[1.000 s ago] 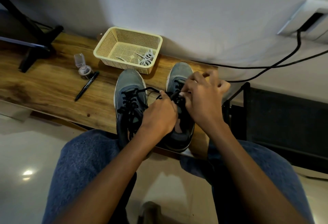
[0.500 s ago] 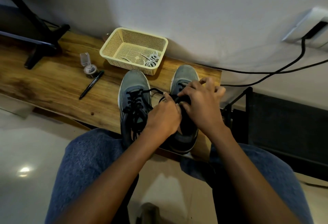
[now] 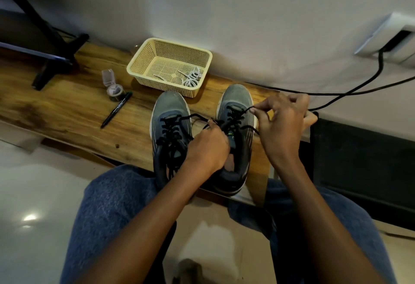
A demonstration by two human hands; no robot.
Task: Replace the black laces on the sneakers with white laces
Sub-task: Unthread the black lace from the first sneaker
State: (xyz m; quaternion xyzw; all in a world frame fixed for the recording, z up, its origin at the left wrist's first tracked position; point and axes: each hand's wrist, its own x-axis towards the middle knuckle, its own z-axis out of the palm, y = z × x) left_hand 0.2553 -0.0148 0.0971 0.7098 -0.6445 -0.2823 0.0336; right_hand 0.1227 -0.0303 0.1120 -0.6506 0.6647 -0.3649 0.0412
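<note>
Two grey sneakers stand side by side on the wooden table (image 3: 67,108), toes toward the wall. The left sneaker (image 3: 169,131) still carries its black lace, tied. On the right sneaker (image 3: 235,104) the black lace (image 3: 233,115) is loosened. My left hand (image 3: 208,149) rests over that shoe's opening and pinches one lace end. My right hand (image 3: 283,124) is lifted to the shoe's right side and pinches the other lace strand, drawn out sideways. White laces (image 3: 192,79) lie coiled in the cream plastic basket (image 3: 139,63) behind the shoes.
A black pen (image 3: 115,109) and a small clear container (image 3: 113,87) lie left of the shoes. A black monitor stand (image 3: 54,59) sits at the far left. Black cables (image 3: 350,90) run along the wall on the right. My knees are under the table edge.
My right hand has moved from over the right shoe's tongue out to the right, pulling a lace strand loose. My left hand stays at the shoe's opening.
</note>
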